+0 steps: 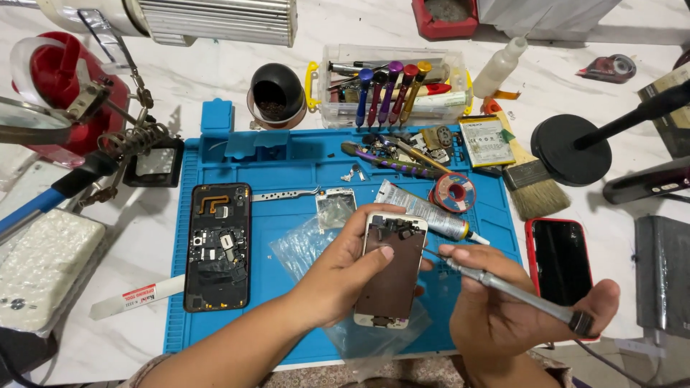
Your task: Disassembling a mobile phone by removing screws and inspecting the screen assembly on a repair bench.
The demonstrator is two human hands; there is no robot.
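From the head view, the left hand is clenched around a phone screen assembly, holding it back side up just above the blue mat on the tabletop. The right hand has its grip closed on a slim screwdriver (tip at the assembly's edge), with an opened black phone lying well to the left.
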